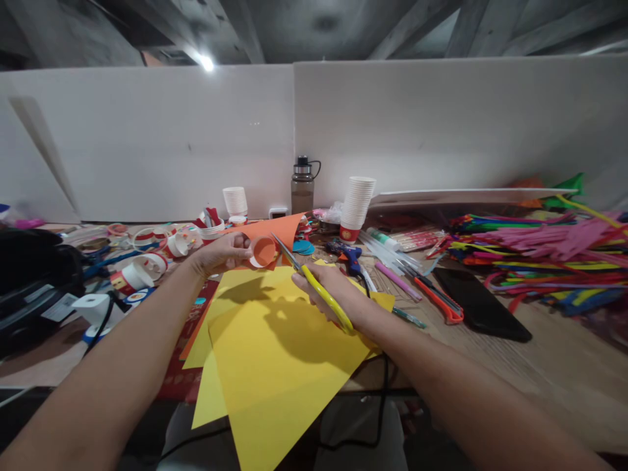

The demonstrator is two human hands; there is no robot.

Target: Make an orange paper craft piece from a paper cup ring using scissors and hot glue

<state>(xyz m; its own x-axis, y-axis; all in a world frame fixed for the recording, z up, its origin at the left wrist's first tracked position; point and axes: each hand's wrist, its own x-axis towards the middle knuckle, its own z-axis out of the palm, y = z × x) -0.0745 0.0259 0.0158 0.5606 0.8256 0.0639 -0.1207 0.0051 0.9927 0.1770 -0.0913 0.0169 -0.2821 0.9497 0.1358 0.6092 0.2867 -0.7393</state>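
My left hand (219,254) is closed round a small paper cup (263,251) wrapped in a sheet of orange paper (279,230), held above the table. My right hand (328,294) grips yellow-handled scissors (321,293); their blades point up and left and touch the orange paper beside the cup. Under both hands lie several sheets of yellow paper (275,366), spread out and hanging over the table's near edge.
A stack of white paper cups (356,204), a dark water bottle (302,185), a blue glue gun (347,254), an orange utility knife (438,300), a black phone (479,303) and a heap of coloured pipe cleaners (544,252) lie right; decorated cups (142,265) left.
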